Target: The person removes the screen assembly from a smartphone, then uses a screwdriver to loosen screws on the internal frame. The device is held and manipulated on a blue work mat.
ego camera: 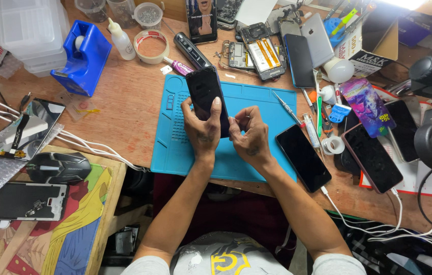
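Black glossy smartphone [206, 97]: clasped in left hand [200, 127] fingers, long axis running away from them; right hand [249, 133] fingers pinched at its near right edge.

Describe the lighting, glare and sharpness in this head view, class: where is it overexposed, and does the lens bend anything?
Head view: blown-out glare at the top right edge; even light on the blue mat; the left hand and the dark phone are sharp; the right hand likewise; the wide lens curves the desk edges.
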